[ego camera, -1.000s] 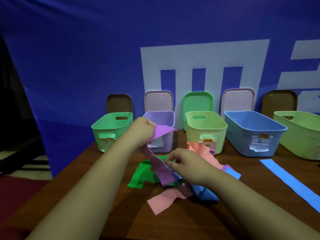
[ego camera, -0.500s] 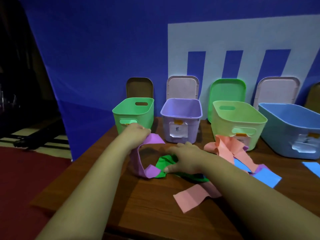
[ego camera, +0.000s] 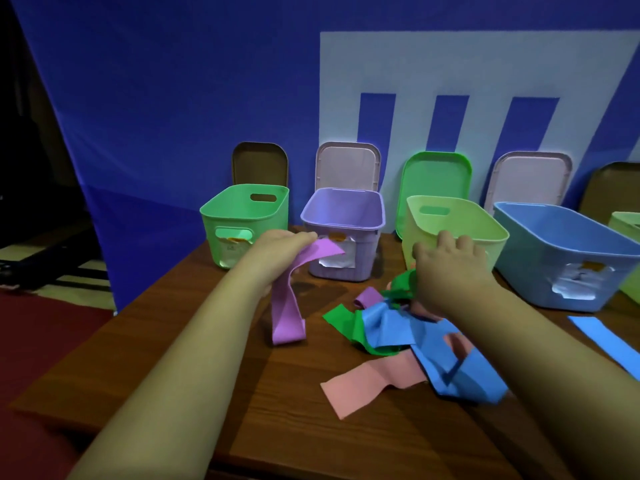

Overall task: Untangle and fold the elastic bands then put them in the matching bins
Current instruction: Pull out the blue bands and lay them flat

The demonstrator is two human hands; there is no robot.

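My left hand (ego camera: 280,249) grips one end of a purple elastic band (ego camera: 289,299), which hangs in a loop down to the table just in front of the purple bin (ego camera: 343,216). My right hand (ego camera: 450,268) reaches into a tangled pile of bands and grips the green band (ego camera: 403,285) at its top. The pile also holds a blue band (ego camera: 446,355), a pink band (ego camera: 367,382) and a second purple piece (ego camera: 369,296). Behind stand a green bin (ego camera: 242,216), a light green bin (ego camera: 457,223) and a blue bin (ego camera: 568,244).
Lids lean upright against the blue backdrop behind the bins. A flat blue strip (ego camera: 606,341) lies on the wooden table (ego camera: 277,410) at the far right. Another light green bin (ego camera: 627,223) shows at the right edge. The table's left edge drops to a red floor.
The purple band has come free of the pile and my left hand has lifted it toward the purple bin. My right hand has moved right and back onto the green band.
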